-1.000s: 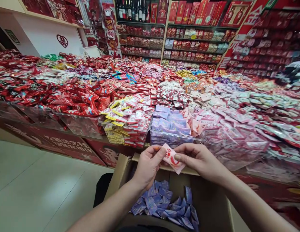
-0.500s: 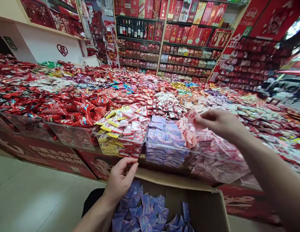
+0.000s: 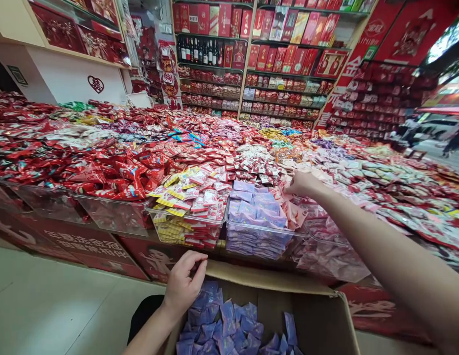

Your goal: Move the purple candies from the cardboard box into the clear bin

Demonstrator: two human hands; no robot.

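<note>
My right hand [image 3: 306, 185] reaches over the front bins, fingers pinched on a pink candy packet [image 3: 286, 180] among other pink packets [image 3: 294, 214]. Right beside it is a clear bin of stacked purple packets [image 3: 257, 209]. My left hand [image 3: 185, 278] hovers by the rim of an open cardboard box [image 3: 266, 276], its thumb and index tips drawn together. Nothing shows between those fingertips. Inside the box lie many loose purple packets [image 3: 229, 323].
Left of the purple stack stands a bin of yellow-and-white packets [image 3: 192, 197], then one of red packets [image 3: 118, 172]. More sweets cover the wide display behind. Shelves of red boxes [image 3: 292, 59] and bottles [image 3: 198, 51] line the back wall. Tiled floor [image 3: 55, 301] lies at left.
My right hand has moved left and down with the pink packet, to the pink packets beside the purple stack. My left hand stays near the box rim. The view has shifted slightly.
</note>
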